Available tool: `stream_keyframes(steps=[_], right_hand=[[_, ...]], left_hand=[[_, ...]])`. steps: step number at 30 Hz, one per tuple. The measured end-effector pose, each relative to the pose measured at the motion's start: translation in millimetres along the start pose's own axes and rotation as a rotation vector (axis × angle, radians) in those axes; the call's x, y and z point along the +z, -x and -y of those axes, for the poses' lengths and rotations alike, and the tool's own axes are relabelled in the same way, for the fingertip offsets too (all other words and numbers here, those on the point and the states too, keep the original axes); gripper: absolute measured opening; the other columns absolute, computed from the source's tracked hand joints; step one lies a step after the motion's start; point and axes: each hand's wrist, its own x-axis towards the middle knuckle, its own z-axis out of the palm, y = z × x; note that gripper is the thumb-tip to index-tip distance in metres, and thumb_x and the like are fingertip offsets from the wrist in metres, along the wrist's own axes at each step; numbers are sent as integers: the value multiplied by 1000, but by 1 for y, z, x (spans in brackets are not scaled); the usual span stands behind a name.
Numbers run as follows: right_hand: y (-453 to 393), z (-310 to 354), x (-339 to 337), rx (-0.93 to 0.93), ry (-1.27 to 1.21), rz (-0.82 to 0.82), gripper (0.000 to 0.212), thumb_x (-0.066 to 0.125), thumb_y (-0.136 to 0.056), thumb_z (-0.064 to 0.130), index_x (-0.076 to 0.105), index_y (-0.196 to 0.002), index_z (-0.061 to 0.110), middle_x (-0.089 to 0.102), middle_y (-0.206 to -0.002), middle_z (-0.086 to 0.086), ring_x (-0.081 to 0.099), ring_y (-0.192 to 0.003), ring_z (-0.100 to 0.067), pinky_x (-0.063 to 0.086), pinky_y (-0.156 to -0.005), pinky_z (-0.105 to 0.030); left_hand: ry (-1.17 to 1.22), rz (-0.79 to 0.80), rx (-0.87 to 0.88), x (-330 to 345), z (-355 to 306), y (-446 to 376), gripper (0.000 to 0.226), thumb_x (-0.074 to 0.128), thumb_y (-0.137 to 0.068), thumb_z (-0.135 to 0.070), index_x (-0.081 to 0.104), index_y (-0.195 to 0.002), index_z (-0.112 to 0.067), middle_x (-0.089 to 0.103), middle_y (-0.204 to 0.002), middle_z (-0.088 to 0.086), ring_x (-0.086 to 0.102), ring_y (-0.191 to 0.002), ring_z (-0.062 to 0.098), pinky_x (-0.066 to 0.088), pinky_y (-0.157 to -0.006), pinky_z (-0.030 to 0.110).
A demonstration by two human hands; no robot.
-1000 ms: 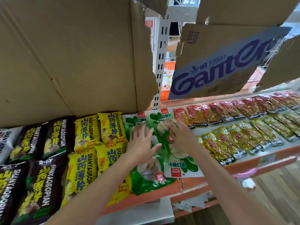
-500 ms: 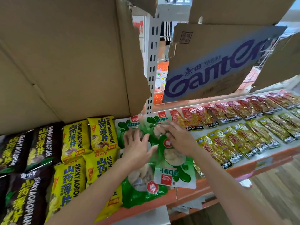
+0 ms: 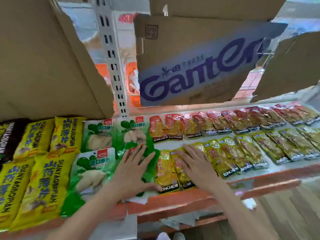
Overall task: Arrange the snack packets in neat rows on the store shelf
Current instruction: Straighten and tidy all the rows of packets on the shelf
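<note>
Now both hands lie flat and spread on the front row of the shelf (image 3: 216, 191). The left hand (image 3: 133, 168) presses on a green packet (image 3: 149, 158), fingers pointing away toward the back of the shelf. The right hand (image 3: 197, 164) rests just beside it on the yellow packets (image 3: 167, 168), its fingers fanned over two of them. These yellow packets lie with their long axis running front to back, edges touching, bottoms near the orange lip. The green packet under the left hand sits slightly askew against its neighbour, so squaring it would likely mean a small sideways nudge from that nearer left hand.
</note>
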Motion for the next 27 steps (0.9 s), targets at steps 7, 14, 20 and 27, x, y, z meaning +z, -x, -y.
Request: stream_keyframes(steps=[7, 14, 20, 27], right_hand=[[-1, -16, 9, -85, 13, -163, 50, 13, -95, 50, 47, -130, 37, 44, -143, 0, 38, -134, -24, 32, -107, -46], [1, -18, 13, -7, 43, -253, 53, 13, -98, 46, 61, -119, 35, 58, -130, -3, 52, -123, -25, 41, -98, -46], [0, -19, 15, -4, 39, -267, 57, 10, -98, 48, 60, -120, 33, 57, -130, -5, 50, -124, -26, 26, -103, -41], [0, -19, 15, 1, 36, -254, 57, 7, -96, 51, 56, -123, 38, 54, -133, -1, 46, -127, -23, 34, -103, -43]], left_hand=[[82, -23, -224, -17, -28, -4, 128, -5, -39, -99, -7, -148, -32, -21, -155, -4, -20, -142, 17, -13, -114, 41], [106, -163, -381, 6, -39, -5, 112, -41, -53, -74, 3, -148, -36, -6, -157, -9, -10, -144, 15, -5, -117, 44], [142, -267, -435, -4, -35, -11, 106, -25, -68, -75, 30, -144, -25, 22, -153, 2, 15, -142, 24, 10, -114, 47], [198, -304, -490, -14, -11, -66, 60, 39, -93, -51, 20, -146, -30, 7, -157, 6, 0, -144, 31, 4, -113, 54]])
